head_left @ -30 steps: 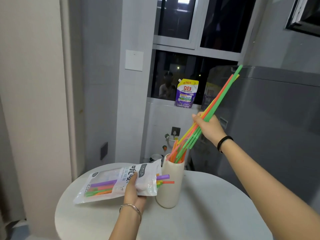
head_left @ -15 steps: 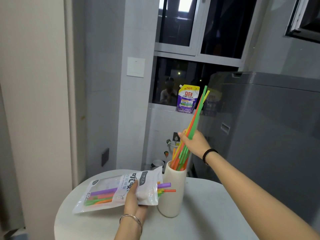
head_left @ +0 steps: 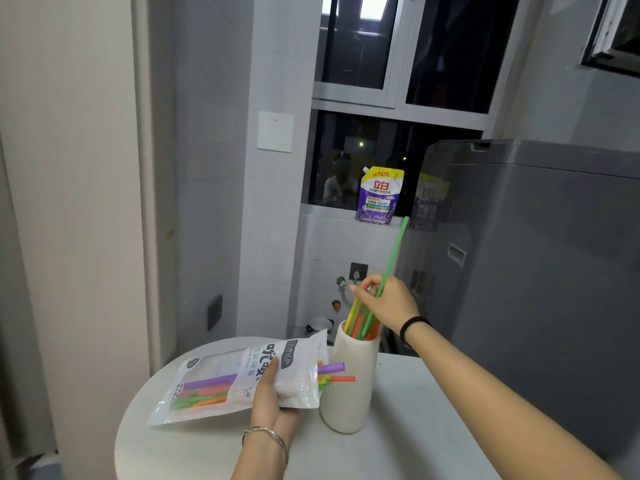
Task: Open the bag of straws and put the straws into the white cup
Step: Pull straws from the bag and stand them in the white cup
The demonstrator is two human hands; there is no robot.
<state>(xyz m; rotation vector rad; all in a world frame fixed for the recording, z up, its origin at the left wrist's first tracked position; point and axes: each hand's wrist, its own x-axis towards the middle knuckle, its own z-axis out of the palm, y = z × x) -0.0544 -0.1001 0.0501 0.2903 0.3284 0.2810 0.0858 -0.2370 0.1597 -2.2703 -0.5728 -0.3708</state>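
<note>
A tall white cup point(head_left: 349, 393) stands on a round white table point(head_left: 398, 441). Several thin straws point(head_left: 362, 322), green, orange and yellow, stick up out of it. My right hand point(head_left: 389, 303) sits just above the cup's mouth, fingers closed around those straws; one long green straw point(head_left: 394, 252) rises well past the hand. My left hand point(head_left: 273, 398) grips the white straw bag point(head_left: 214, 382), held lying sideways left of the cup. Thick purple, orange and green straws point(head_left: 332, 372) poke from the bag's open right end, in front of the cup.
A grey washing machine point(head_left: 540, 271) stands close on the right behind the table. A purple detergent pouch point(head_left: 379, 197) sits on the window ledge. A wall and a pillar rise at the left and behind, with a tap and a socket low on the back wall.
My right hand has come down and left with the straws, pushing them deeper into the cup and more upright. The bag and my left hand stayed put.
</note>
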